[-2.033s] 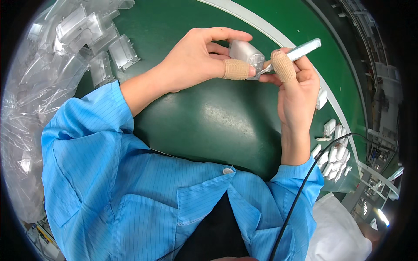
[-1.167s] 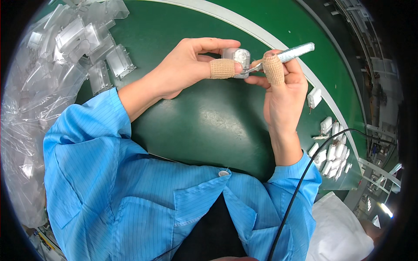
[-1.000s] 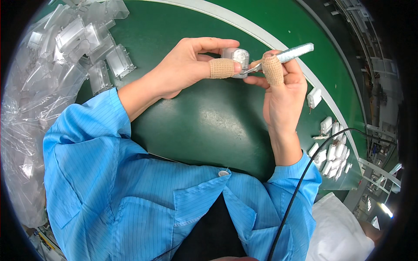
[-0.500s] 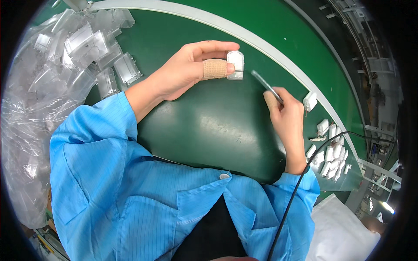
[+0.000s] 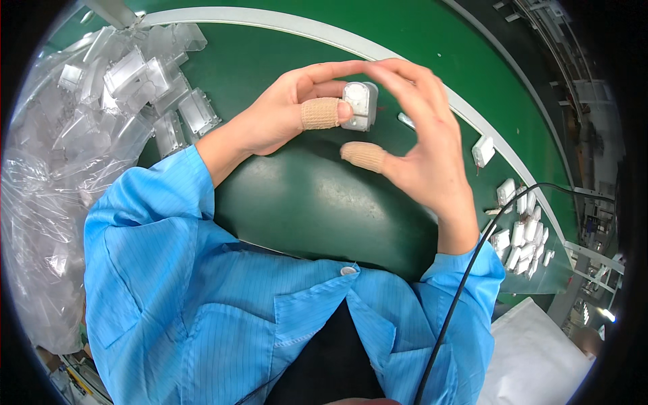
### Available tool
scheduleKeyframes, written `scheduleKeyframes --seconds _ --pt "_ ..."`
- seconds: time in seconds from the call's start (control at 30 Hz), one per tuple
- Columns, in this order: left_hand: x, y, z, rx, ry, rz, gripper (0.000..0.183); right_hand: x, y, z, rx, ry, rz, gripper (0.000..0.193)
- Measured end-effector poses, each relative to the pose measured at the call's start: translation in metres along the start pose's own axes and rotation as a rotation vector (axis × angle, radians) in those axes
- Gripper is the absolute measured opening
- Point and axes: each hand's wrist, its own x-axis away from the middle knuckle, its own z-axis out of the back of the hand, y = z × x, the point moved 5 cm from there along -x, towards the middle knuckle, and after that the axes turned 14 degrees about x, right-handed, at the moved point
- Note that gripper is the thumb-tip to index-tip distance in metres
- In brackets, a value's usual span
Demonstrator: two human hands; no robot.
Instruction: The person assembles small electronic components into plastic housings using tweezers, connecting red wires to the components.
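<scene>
1. Head view: the left hand (image 5: pixel 287 104) pinches a small white-and-clear rounded plastic block (image 5: pixel 360 108) between thumb and fingers over the green bench (image 5: pixel 317 202), apparently leaving its face exposed.
2. The right hand (image 5: pixel 425 138) opens wide beside it, fingertips nearly meeting the left's, holding nothing I can see.

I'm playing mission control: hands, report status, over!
Left hand: pinching rounded, clear-and-white plastic case. Right hand: thumb and fingers spread, hiding most of slim silver tool; grip unclear.
</scene>
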Motion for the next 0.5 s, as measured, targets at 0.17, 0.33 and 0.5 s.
scheduleKeyframes --seconds 0.17,0.33,0.5 --pt "0.000 -0.004 -0.006 0.188 -0.050 0.042 0.081 0.005 0.009 -0.019 0.012 0.040 0.051 0.053" --pt "-0.003 -0.002 -0.004 0.036 0.050 -0.083 0.067 0.008 0.014 -0.027 0.123 -0.016 -0.172 0.052" --pt "-0.004 0.005 0.016 0.183 0.211 -0.084 0.033 0.010 0.040 -0.029 -0.880 -0.254 -0.430 0.052"
